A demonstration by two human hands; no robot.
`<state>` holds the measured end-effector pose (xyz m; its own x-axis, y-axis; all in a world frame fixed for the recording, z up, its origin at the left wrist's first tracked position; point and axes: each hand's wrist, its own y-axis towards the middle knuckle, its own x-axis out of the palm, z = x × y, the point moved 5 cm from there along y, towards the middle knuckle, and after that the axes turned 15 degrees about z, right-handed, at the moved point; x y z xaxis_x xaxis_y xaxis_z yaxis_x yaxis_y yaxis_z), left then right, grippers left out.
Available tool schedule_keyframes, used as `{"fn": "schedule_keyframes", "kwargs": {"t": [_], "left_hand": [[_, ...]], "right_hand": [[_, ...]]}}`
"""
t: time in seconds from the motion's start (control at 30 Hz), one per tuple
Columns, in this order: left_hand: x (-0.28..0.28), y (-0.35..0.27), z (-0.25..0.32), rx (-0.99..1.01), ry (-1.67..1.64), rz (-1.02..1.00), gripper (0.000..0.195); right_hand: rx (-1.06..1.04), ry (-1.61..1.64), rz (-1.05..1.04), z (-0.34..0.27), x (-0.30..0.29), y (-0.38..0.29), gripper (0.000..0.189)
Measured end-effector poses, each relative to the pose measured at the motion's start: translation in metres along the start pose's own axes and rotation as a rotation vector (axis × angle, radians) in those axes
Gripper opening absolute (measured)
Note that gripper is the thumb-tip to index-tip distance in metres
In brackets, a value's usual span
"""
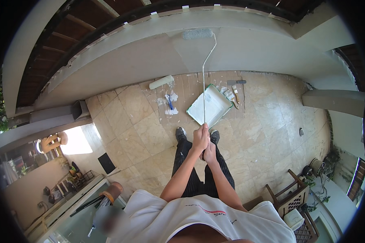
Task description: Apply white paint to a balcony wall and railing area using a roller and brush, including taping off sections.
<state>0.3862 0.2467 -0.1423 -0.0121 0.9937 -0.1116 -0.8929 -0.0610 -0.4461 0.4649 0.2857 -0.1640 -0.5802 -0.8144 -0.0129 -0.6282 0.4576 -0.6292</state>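
My left hand (201,136) and my right hand (210,153) both grip the long pole of a paint roller (204,88), the left one farther up. The roller's fuzzy, paint-wet sleeve (197,34) rests against the wall (246,51), which carries a darker, wet-looking patch around it. Below the pole, a green-rimmed paint tray (219,106) coated in white paint lies on flattened cardboard (187,80). Part of the tray is hidden by the pole. The lower end of the handle is mostly covered by my hands.
On the cardboard lie a spare roller sleeve (161,82), a blue-handled tool (170,102), a scraper (236,82) and paintbrushes (235,91). A wooden chair (292,194) stands at the lower right. A glass-topped table (88,209) is at the lower left. Overhead are window frames (79,22).
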Motion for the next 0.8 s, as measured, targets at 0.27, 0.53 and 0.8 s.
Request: {"fn": "schedule_keyframes", "kwargs": {"t": [0.27, 0.53, 0.8], "left_hand": [[0.0011, 0.0022, -0.0023, 0.001, 0.005, 0.004, 0.037], [0.0007, 0.0029, -0.0028, -0.004, 0.008, -0.009, 0.038], [0.0014, 0.0025, -0.0015, 0.001, 0.014, 0.023, 0.038]], "right_hand": [[-0.064, 0.015, -0.031, -0.0041, 0.0015, 0.0019, 0.057], [-0.073, 0.043, -0.023, -0.0003, 0.0034, 0.0042, 0.056], [-0.012, 0.014, -0.013, -0.0015, -0.0006, 0.0038, 0.054]]}}
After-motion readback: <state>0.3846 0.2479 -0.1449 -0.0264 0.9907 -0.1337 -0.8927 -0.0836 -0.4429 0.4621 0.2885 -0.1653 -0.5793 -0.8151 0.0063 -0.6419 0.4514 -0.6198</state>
